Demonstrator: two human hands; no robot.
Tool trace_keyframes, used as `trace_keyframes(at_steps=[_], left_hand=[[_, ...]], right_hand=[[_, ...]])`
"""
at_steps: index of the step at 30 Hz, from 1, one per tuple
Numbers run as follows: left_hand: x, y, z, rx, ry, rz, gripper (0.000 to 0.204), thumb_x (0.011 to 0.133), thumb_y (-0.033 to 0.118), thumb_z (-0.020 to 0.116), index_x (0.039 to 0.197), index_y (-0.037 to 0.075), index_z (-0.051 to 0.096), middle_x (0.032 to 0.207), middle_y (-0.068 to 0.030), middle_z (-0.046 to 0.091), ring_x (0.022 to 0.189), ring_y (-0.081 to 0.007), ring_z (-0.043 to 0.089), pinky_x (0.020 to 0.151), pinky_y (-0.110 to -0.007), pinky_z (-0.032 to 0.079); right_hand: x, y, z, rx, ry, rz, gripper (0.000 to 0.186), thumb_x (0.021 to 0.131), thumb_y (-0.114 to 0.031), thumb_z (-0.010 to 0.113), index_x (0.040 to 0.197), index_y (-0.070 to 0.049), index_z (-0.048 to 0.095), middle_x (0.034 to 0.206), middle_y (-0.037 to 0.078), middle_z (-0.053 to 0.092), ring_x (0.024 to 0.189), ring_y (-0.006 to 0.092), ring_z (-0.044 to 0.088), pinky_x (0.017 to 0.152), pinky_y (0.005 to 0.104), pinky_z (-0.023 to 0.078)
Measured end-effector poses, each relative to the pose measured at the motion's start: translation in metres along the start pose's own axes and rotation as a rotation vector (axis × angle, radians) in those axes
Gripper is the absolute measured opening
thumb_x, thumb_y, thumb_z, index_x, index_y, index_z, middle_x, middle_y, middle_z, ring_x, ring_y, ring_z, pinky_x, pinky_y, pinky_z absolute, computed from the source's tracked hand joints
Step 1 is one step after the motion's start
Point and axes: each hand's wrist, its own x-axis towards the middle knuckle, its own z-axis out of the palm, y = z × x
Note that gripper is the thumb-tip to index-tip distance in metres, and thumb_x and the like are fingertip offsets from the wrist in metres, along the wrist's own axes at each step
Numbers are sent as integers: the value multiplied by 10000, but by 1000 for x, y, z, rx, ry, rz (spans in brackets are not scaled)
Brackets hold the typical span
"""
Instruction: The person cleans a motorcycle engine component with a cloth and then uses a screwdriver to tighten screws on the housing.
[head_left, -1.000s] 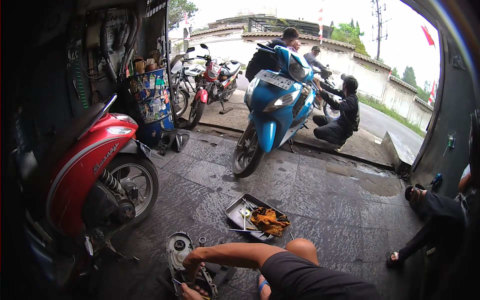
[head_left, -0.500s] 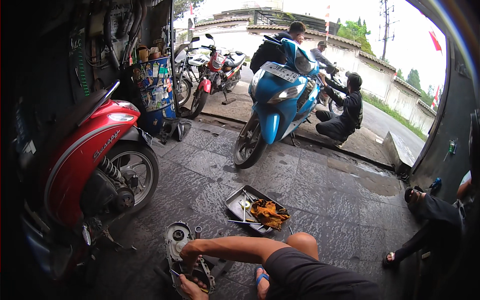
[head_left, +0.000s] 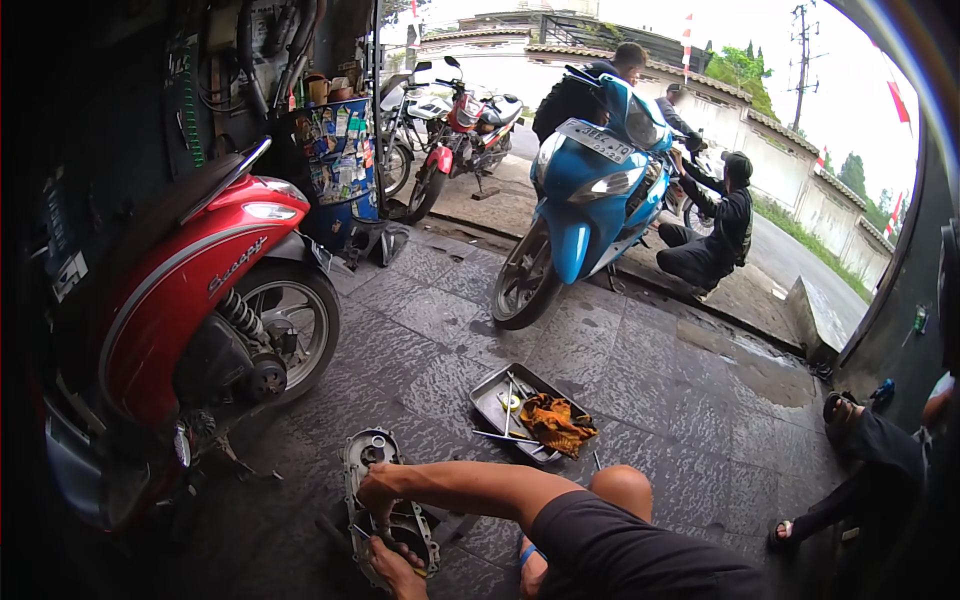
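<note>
A metal engine casing (head_left: pixel 360 455) lies on the floor at lower centre. My right hand (head_left: pixel 382 495) reaches into it from the right, forearm nearly level, fingers curled downward; what they grip is hidden. My left hand (head_left: pixel 398 568) comes from the lower edge, closed on a thin metal tool (head_left: pixel 362 532) that points up-left at the casing's lower part. Just beyond them a metal tray (head_left: pixel 485 402) holds long tools and a stained orange rag (head_left: pixel 555 428).
A red scooter (head_left: pixel 155 330) stands left, a blue scooter (head_left: pixel 590 225) ahead near the doorway. Motorbikes (head_left: pixel 470 125) are parked outside. A squatting person (head_left: pixel 725 230) and others are by the blue scooter. A seated person's legs (head_left: pixel 875 460) are at right. Tools hang on the left wall.
The whole view has shifted, putting the scene further right in the picture. Both my hands stay at the casing, with only slight movement. The people outside have shifted a little.
</note>
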Motion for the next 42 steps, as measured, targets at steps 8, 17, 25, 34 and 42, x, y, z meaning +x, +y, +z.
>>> trace_keyframes(at_steps=[8,17,25,34,42], left_hand=[[-7,0,12,-5,22,6,343,917,426,370,798,112,442,542,-4,390,378,-133,374,325,-285,320],[-2,-7,17,-89,111,98,272,920,398,378,833,144,422,563,18,360,388,-91,337,321,-253,270],[-1,-6,23,-141,174,89,233,907,351,390,798,144,393,534,12,370,368,-93,334,292,-253,256],[3,-5,19,-193,117,95,282,931,388,392,792,142,396,516,7,394,341,-98,341,277,-259,272],[3,-7,9,-181,31,57,309,947,417,397,885,117,440,547,8,389,384,-100,362,324,-251,310]], right_hand=[[24,13,0,-66,-53,-81,536,547,-584,759,811,-119,720,825,43,694,822,227,650,730,371,482],[-34,-3,6,25,259,-26,441,590,-492,747,811,-113,708,808,92,682,799,265,651,715,362,493],[-95,-49,83,325,561,415,344,760,-409,613,733,-69,657,690,150,654,682,317,659,623,436,490],[-73,-60,140,872,248,319,302,831,-199,456,874,69,587,713,233,632,666,388,650,556,466,509],[-84,-53,113,1146,191,228,365,884,-256,403,1001,53,557,822,183,617,643,316,657,474,398,546]])
